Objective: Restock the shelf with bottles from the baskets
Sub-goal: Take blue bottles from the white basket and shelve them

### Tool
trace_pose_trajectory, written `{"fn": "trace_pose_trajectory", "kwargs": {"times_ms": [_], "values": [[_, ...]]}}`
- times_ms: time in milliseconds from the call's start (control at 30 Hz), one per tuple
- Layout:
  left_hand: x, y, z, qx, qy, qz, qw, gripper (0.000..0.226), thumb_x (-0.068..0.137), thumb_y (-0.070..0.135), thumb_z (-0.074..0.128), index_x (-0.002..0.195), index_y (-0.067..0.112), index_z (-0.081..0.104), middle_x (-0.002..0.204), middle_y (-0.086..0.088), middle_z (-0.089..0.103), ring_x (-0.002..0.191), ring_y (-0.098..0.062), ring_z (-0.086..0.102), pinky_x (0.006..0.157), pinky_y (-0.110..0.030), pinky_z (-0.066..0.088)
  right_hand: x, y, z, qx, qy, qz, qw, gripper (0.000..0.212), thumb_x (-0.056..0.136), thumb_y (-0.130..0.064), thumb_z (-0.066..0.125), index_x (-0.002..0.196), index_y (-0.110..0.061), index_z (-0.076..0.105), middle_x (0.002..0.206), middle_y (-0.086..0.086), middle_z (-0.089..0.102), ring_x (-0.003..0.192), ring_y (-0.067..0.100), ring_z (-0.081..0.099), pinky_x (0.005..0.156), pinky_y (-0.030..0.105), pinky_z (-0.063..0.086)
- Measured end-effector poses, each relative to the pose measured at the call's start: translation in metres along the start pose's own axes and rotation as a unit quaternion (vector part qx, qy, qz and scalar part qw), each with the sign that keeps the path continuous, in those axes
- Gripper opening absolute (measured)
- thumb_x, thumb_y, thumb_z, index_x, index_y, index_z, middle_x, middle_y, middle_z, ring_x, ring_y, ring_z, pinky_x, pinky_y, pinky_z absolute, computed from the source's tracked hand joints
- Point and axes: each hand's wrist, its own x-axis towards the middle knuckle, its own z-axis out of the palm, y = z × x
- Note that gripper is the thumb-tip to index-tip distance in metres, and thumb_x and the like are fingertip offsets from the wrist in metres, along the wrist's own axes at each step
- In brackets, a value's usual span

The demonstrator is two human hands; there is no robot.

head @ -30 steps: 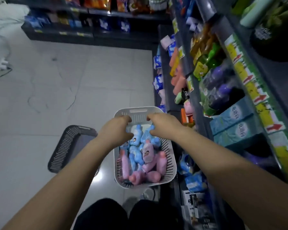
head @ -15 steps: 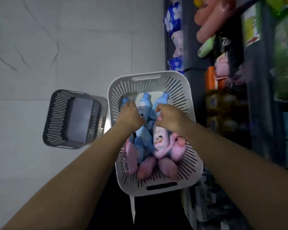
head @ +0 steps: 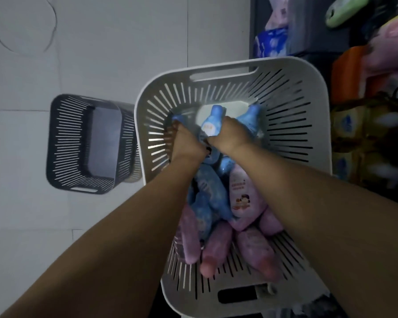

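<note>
Both hands are reaching down into the white slotted plastic basket [head: 292, 92], which is sitting on the pale tiled floor [head: 101, 42] right beside the dark shelf unit [head: 308, 42] on the right, its goods all a blur. The left hand [head: 186, 143] is curling its fingers over a small blue bottle [head: 177, 118] at the far left of the heap, with only the tip peeking out past the knuckles. The right hand [head: 233, 136] is clenching round the blue plastic bottle with a white label [head: 213, 121], which is poking up between the two hands; the fingertips themselves are tucked out of sight. Another blue bottle [head: 251, 115] is leaning just beyond that hand. More blue ones are lying under the wrists, and pink plastic bottles [head: 216, 249] are piling up at the basket's near end. A dark grey slotted basket [head: 62, 143] is sitting on the floor just to the left of the white one.
</note>
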Motion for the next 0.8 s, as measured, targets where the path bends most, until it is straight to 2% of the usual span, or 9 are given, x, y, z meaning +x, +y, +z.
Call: {"fn": "trace_pose_trajectory", "kwargs": {"times_ms": [100,233,333,400,467,600,667,733,800], "values": [[0.008,0.0,0.006,0.02,0.013,0.003,1.0,0.083,0.063,0.032,0.059,0.135,0.0,0.034,0.129,-0.023,0.048,0.121,-0.04,0.047,0.101,-0.048,0.041,0.012,-0.005,0.006,0.032,-0.066,0.004,0.997,0.026,0.089,-0.026,0.057,0.109,-0.009,0.055,0.116,0.014,0.061,0.106,0.031,0.058,0.078,0.032,0.043],[0.019,-0.001,0.01,0.028,0.014,-0.023,0.999,0.063,0.077,0.013,0.064,0.132,-0.002,0.037,0.127,-0.026,0.049,0.118,-0.042,0.049,0.099,-0.051,0.043,0.019,-0.008,0.011,0.058,-0.052,0.033,0.996,0.028,0.095,-0.029,0.043,0.104,-0.006,0.056,0.115,0.015,0.06,0.082,0.03,0.056,0.062,0.025,0.036],[0.019,0.001,0.009,-0.005,0.025,-0.04,0.999,0.061,0.086,0.02,0.061,0.136,0.003,0.031,0.132,-0.021,0.046,0.123,-0.036,0.047,0.102,-0.045,0.041,0.018,-0.006,0.007,0.061,-0.043,0.042,0.996,0.023,0.093,-0.032,0.047,0.096,-0.01,0.052,0.104,0.012,0.058,0.078,0.028,0.056,0.055,0.025,0.035],[0.017,0.003,0.007,-0.023,0.024,-0.039,0.999,0.063,0.089,0.024,0.056,0.139,0.002,0.025,0.137,-0.022,0.042,0.128,-0.037,0.042,0.106,-0.044,0.035,0.018,-0.004,0.003,0.077,-0.04,0.048,0.995,0.024,0.09,-0.032,0.05,0.096,-0.009,0.053,0.102,0.01,0.061,0.078,0.026,0.057,0.062,0.028,0.042],[0.014,0.002,0.003,-0.015,0.029,-0.037,0.999,0.072,0.084,0.024,0.062,0.14,-0.002,0.025,0.14,-0.023,0.04,0.131,-0.036,0.04,0.107,-0.042,0.033,0.013,-0.002,-0.001,0.086,-0.045,0.046,0.994,0.033,0.086,-0.031,0.053,0.111,-0.008,0.053,0.101,0.008,0.061,0.09,0.027,0.061,0.074,0.031,0.045],[0.002,0.004,-0.008,0.005,0.038,0.014,0.999,0.049,0.083,0.02,0.059,0.123,-0.005,0.047,0.126,-0.024,0.053,0.119,-0.038,0.05,0.099,-0.038,0.039,-0.005,0.008,-0.008,0.118,-0.041,0.003,0.992,0.06,0.082,-0.026,0.064,0.134,-0.015,0.036,0.109,0.004,0.055,0.094,0.023,0.056,0.073,0.027,0.04],[-0.012,0.011,-0.017,0.015,0.04,0.055,0.998,0.042,0.084,0.011,0.058,0.121,-0.004,0.046,0.128,-0.023,0.05,0.12,-0.037,0.048,0.098,-0.034,0.035,-0.016,0.014,-0.016,0.133,-0.024,-0.018,0.991,0.063,0.078,-0.023,0.07,0.132,-0.014,0.038,0.113,0.004,0.057,0.094,0.022,0.055,0.074,0.025,0.04],[-0.026,0.02,-0.028,0.01,0.044,0.096,0.994,0.045,0.08,0.009,0.061,0.122,0.0,0.046,0.128,-0.019,0.049,0.118,-0.034,0.048,0.094,-0.032,0.036,-0.031,0.016,-0.025,0.157,-0.001,-0.026,0.987,0.06,0.07,-0.025,0.077,0.12,-0.013,0.048,0.106,0.004,0.06,0.092,0.021,0.056,0.077,0.027,0.043],[-0.04,0.029,-0.042,0.009,0.046,0.14,0.989,0.043,0.076,0.01,0.064,0.116,0.004,0.051,0.121,-0.015,0.054,0.11,-0.032,0.054,0.09,-0.034,0.042,-0.049,0.017,-0.039,0.203,0.026,-0.03,0.978,0.061,0.057,-0.031,0.082,0.109,-0.014,0.054,0.101,0.004,0.064,0.092,0.024,0.061,0.082,0.035,0.05]]}}
